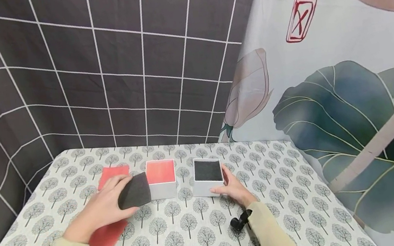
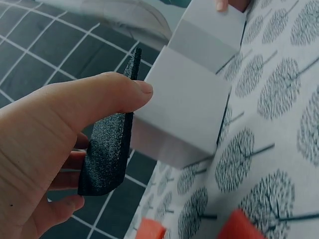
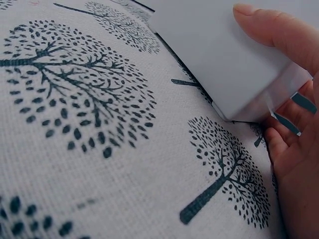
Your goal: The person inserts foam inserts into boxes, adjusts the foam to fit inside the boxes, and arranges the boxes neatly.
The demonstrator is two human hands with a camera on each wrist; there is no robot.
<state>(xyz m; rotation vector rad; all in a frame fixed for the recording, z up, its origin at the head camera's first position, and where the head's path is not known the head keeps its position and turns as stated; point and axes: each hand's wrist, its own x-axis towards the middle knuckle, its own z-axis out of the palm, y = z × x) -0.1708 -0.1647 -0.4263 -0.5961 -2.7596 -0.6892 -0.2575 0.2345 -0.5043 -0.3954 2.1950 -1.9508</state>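
Observation:
My left hand pinches a black foam-like square between thumb and fingers, beside a white box. A red square fills the top of that box. In the left wrist view the black square appears nearly edge-on, its edge overlapping the box's side. To the right, a second white box has a black square inside. My right hand grips this box, thumb on its near face and fingers along its right side; the right wrist view shows the box resting on the cloth.
One red piece lies behind my left hand, and another red piece lies under my left wrist. A tree-print cloth covers the table. A dark grid curtain rises behind it, with a lotus-print curtain on the right.

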